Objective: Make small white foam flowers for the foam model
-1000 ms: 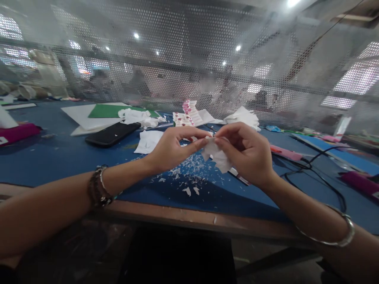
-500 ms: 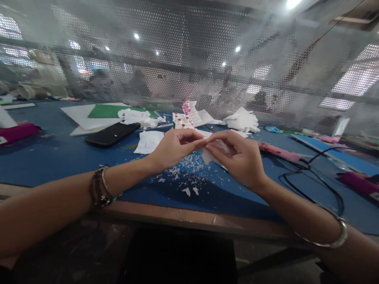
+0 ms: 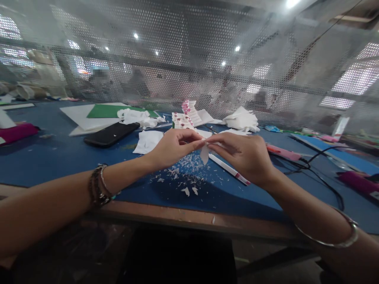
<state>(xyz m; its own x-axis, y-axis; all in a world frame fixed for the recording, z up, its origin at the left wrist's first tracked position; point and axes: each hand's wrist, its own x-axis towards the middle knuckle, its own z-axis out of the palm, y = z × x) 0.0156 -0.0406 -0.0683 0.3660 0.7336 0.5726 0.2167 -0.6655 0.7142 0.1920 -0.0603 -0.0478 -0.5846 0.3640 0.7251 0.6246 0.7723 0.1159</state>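
Between the fingertips of both hands is a small piece of thin white paper (image 3: 204, 155), its loose end hanging down. My left hand (image 3: 174, 148) pinches it from the left, thumb against fingers. My right hand (image 3: 244, 154) pinches at the same spot from the right, its fingertips meeting the left ones. Below the hands, many tiny white paper scraps (image 3: 191, 169) are scattered over the blue tabletop (image 3: 130, 175). A narrow white strip with a dark pink end (image 3: 227, 169) lies under my right hand. A white paper square (image 3: 148, 142) rests beside my left hand.
A black phone (image 3: 112, 134) and a green sheet (image 3: 118, 111) lie at the left. Crumpled white paper (image 3: 137, 117), a floral paper piece (image 3: 182, 120) and a white paper stack (image 3: 241, 119) stand behind. At the right are a pink tool (image 3: 284, 152) and its black cable (image 3: 325, 183).
The paper between my hands now hangs narrower and straight down. My right hand has shifted slightly right and flattened, and the narrow strip beneath it has come into view.
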